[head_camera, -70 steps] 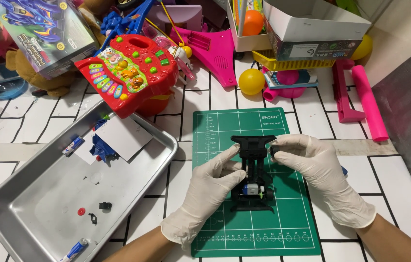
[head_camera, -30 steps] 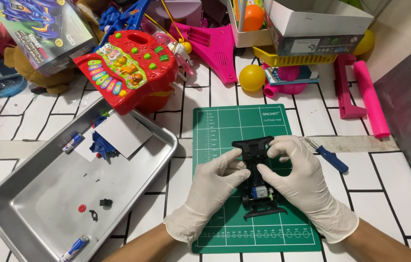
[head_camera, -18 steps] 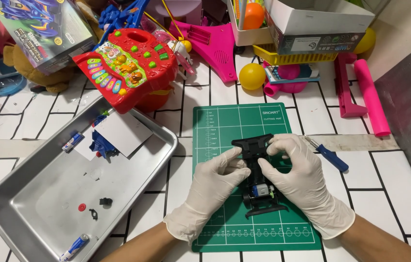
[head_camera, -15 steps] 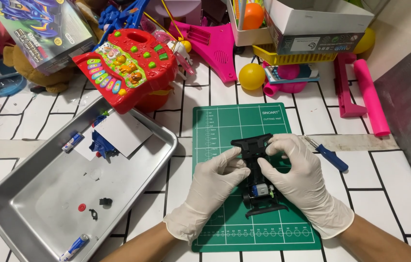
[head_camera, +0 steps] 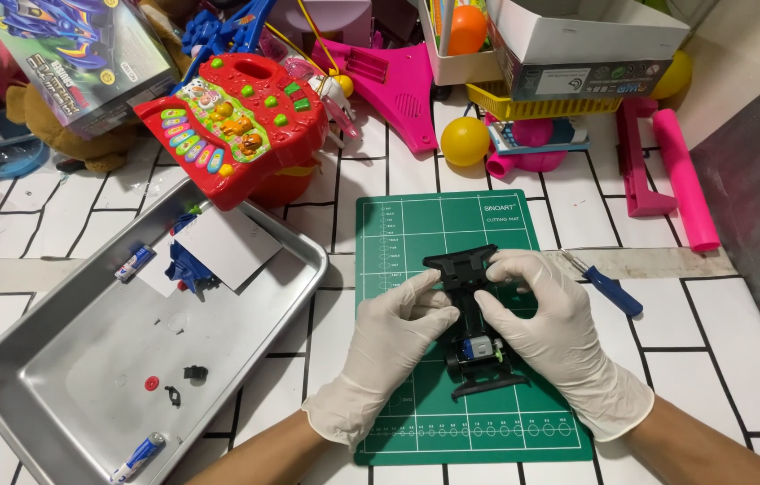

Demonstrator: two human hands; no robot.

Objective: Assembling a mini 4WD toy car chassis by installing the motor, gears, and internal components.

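Observation:
Both my hands wear white gloves and hold a small black toy car chassis [head_camera: 474,323] over a green cutting mat [head_camera: 452,224]. My left hand [head_camera: 389,346] grips the chassis from its left side, fingertips near the front end. My right hand [head_camera: 559,332] closes around its right side, thumb on the middle. A small silver and blue motor part shows at the rear of the chassis, between black wheels. The chassis's rear bumper rests close to the mat.
A blue-handled screwdriver [head_camera: 609,287] lies right of the mat. A metal tray [head_camera: 57,395] at left holds two batteries, small black and red parts, a white card and a blue piece. Toys, a red toy keyboard [head_camera: 236,121], a yellow ball [head_camera: 465,141] and boxes crowd the back.
My right hand has slid from the chassis's upper right onto its middle, uncovering the screwdriver. The chassis has shifted slightly nearer me between both hands.

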